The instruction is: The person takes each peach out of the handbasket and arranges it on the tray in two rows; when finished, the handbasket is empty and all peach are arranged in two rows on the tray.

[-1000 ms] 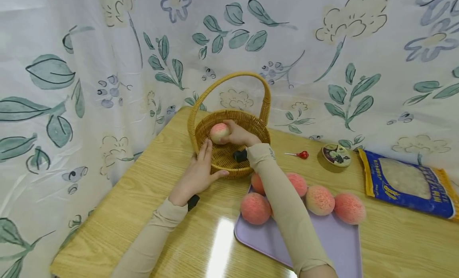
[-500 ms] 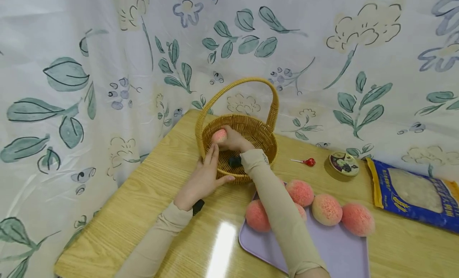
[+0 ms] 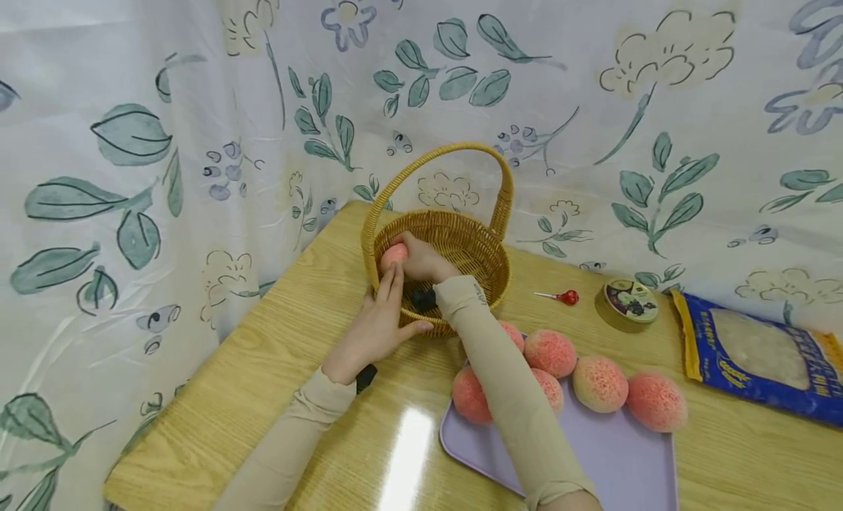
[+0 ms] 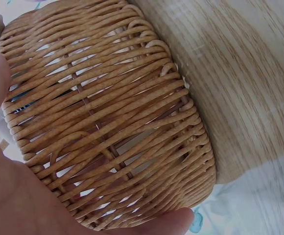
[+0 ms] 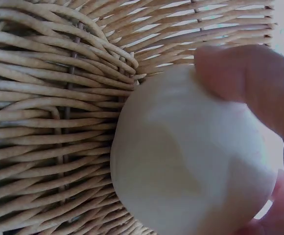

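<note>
Inside the wicker basket [image 3: 497, 258], my right hand [image 3: 421, 258] grips a pink-and-cream peach [image 3: 394, 255] down at the left wall. In the right wrist view the pale side of the peach [image 5: 186, 161] lies against the woven canes, with thumb and fingers around it. My left hand [image 3: 370, 335] holds the basket from outside at its near left, thumb spread along the front and fingertips up at the rim, overlapping the peach in the head view. The left wrist view has the woven wall [image 4: 103, 112] between thumb and fingers.
Several more peaches [image 3: 601, 383] sit on a lilac tray [image 3: 619, 460], partly under the right sleeve. Beyond it lie a red lollipop [image 3: 566, 297], a round tin [image 3: 628, 302] and a blue-and-yellow food packet [image 3: 760, 350]. A floral curtain [image 3: 560, 72] hangs behind the wooden table [image 3: 263, 372].
My right hand has carried the peach lower and left, against the basket wall. The left hand keeps its place on the basket. The head view has shifted slightly.
</note>
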`<move>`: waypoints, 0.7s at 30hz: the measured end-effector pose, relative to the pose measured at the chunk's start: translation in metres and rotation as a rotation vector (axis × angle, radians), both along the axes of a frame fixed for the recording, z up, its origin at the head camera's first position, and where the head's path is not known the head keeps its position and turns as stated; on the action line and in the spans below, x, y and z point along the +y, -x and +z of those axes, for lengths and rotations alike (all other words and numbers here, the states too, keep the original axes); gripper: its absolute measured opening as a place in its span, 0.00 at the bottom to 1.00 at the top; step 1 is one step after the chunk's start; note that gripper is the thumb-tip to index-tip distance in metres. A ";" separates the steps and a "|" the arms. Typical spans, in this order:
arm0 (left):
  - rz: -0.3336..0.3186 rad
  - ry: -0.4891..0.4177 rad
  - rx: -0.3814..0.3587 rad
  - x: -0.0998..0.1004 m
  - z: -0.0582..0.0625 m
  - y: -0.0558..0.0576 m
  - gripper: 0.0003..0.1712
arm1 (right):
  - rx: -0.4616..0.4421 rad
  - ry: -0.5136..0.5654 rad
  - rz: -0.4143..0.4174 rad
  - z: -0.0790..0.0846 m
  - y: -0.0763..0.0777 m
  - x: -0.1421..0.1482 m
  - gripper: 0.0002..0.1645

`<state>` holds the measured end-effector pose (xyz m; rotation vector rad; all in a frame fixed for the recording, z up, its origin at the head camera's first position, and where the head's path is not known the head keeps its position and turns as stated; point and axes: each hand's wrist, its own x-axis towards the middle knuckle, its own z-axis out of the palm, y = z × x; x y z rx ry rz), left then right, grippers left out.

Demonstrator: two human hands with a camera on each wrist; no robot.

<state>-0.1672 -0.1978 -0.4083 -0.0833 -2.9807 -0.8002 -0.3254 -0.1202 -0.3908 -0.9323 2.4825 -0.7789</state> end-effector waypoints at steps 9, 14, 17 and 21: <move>-0.017 -0.004 0.016 0.000 0.002 0.000 0.62 | 0.012 0.039 -0.010 0.010 -0.005 0.016 0.35; -0.021 -0.006 0.033 0.001 0.003 0.001 0.62 | -0.018 0.119 -0.046 0.015 -0.006 0.030 0.38; -0.025 -0.010 0.027 0.001 0.001 0.001 0.62 | -0.054 0.172 -0.100 0.016 -0.007 0.040 0.37; -0.022 -0.003 0.024 -0.001 -0.001 0.001 0.62 | -0.108 0.230 -0.129 0.017 -0.008 0.051 0.37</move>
